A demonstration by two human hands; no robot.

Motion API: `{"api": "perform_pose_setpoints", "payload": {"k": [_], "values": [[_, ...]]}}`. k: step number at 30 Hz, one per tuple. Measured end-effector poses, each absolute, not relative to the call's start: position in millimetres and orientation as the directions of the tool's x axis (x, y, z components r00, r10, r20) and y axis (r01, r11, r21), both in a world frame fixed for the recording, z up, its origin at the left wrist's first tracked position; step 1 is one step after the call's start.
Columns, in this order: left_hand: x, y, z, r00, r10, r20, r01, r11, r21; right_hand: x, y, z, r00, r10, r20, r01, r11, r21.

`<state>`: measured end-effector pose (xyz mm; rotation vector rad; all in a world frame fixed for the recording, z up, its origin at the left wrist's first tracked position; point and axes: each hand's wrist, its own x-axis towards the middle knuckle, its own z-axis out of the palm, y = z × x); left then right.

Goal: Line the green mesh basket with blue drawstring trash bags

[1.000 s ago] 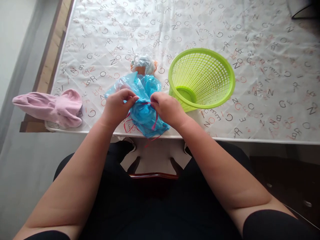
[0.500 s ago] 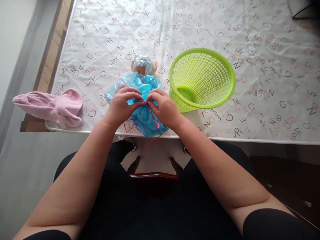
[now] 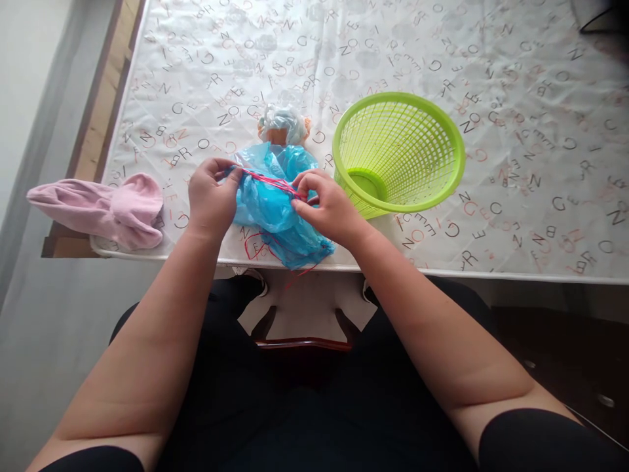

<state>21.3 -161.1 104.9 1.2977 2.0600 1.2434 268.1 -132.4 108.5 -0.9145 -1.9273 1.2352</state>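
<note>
Several strands of pinkish-red string (image 3: 270,181) are stretched between my two hands, over a crumpled blue plastic bag (image 3: 280,213). My left hand (image 3: 212,195) pinches one end of the strands between thumb and fingers. At the other end, my right hand (image 3: 325,204) grips them with thumb and fingertips. Loose string also trails in loops beside the bag and over the table's front edge. Just behind the bag lies a bundle of clear plastic with orange parts (image 3: 282,126); what is inside cannot be made out.
A lime-green mesh basket (image 3: 399,207) stands tilted-looking to the right of my right hand. A folded pink cloth (image 3: 98,210) lies at the table's left corner, partly over the edge. Printed letters cover the white tablecloth (image 3: 531,170). A dark object (image 3: 602,26) shows at the far right corner.
My hands were together over the bag at the string; now they are apart, the left having moved left. The string is pulled into a taut bunch between them.
</note>
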Motion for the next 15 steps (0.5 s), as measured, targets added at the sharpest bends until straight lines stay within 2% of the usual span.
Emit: {"api": "perform_pose_setpoints", "payload": {"k": [4, 8, 12, 15], "values": [[13.9, -159.4, 107.7, -0.576, 0.802, 0.159, 0.522, 0.212, 0.826, 267.4, -132.3, 110.3, -0.407, 0.897, 0.171, 0.047, 0.208, -0.977], [6.0, -154.0, 104.9, -0.636, 0.772, -0.004, 0.381, 0.318, 0.868, 262.5, -129.7, 101.4, -0.295, 0.932, 0.210, -0.057, 0.202, -0.978], [-5.4, -146.0, 107.2, -0.765, 0.621, -0.173, 0.114, 0.394, 0.912, 261.8, -126.9, 96.5, -0.214, 0.966, 0.142, -0.016, 0.142, -0.990], [-11.6, -140.2, 112.2, -0.808, 0.554, -0.200, -0.064, 0.255, 0.965, 267.3, -126.7, 100.8, -0.227, 0.969, 0.103, 0.080, 0.124, -0.989]]}}
